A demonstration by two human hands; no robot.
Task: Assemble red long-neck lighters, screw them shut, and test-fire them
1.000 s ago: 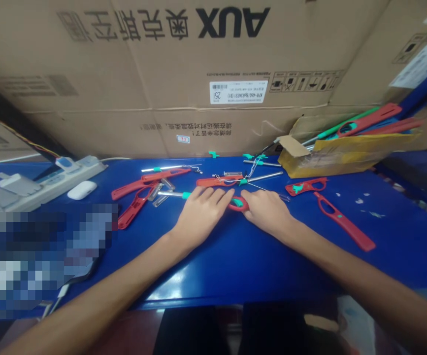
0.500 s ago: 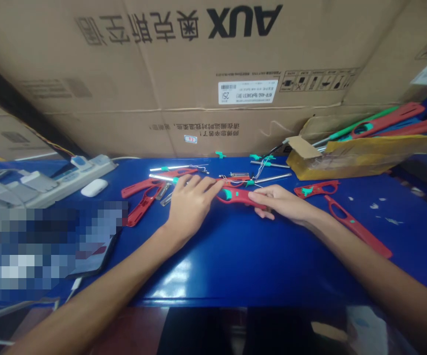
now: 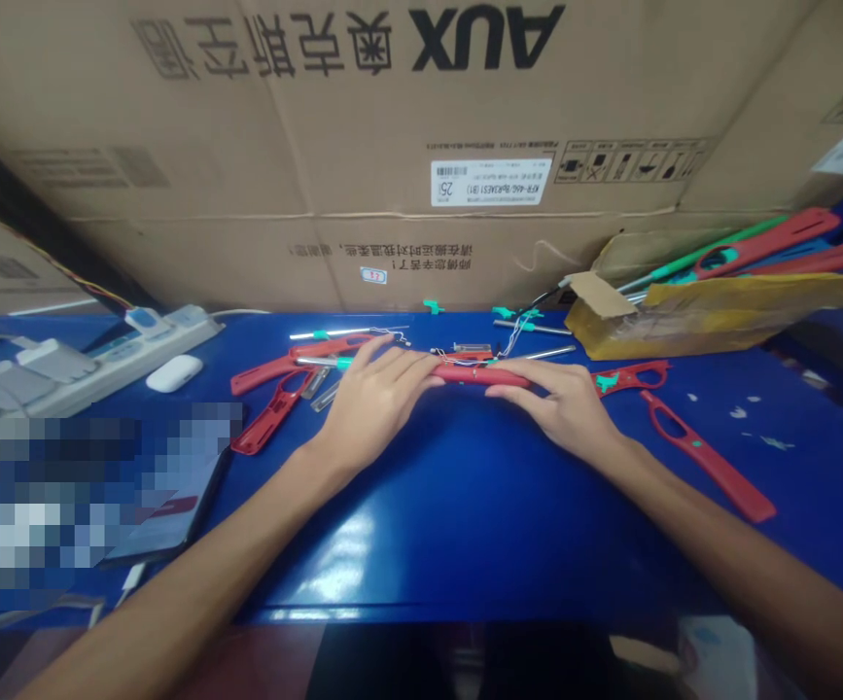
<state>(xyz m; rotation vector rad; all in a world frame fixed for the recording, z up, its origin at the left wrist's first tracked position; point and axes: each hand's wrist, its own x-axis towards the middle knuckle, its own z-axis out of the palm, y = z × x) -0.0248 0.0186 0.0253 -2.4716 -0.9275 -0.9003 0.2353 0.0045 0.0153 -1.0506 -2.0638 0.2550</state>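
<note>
Red lighter (image 3: 474, 373) crosswise between hands (image 3: 377, 401), both closed on it, middle exposed.

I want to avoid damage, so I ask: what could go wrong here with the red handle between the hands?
The red handle, held by the left hand and right hand, might snag the thin white wires just behind it. A small green piece, lying alone farther back, could get lost.

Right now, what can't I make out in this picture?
All in the head view:
How the green collar meets the held red handle: covered by the left hand.
The handle's other end: partly behind the right hand.
Lower contents of the yellow-taped box: hidden by its front wall.
Small print on the white label: too tiny.
</note>
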